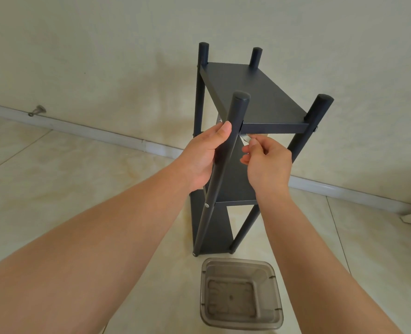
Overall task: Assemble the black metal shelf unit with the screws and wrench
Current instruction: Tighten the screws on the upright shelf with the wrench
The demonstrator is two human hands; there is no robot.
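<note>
Three tiers of the black shelf unit [252,92] stand upright on the floor beside the wall, so its joints face the person. In front of its base sits an empty plastic tub [240,294]. The left hand [205,155] wraps the near post, apparently steadying it. The right hand [267,162] pinches a small metal wrench [245,138] under the top tier, probably tightening a screw there.

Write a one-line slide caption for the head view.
Left hand steadies shelf unit post while right hand works wrench under top shelf.
</note>
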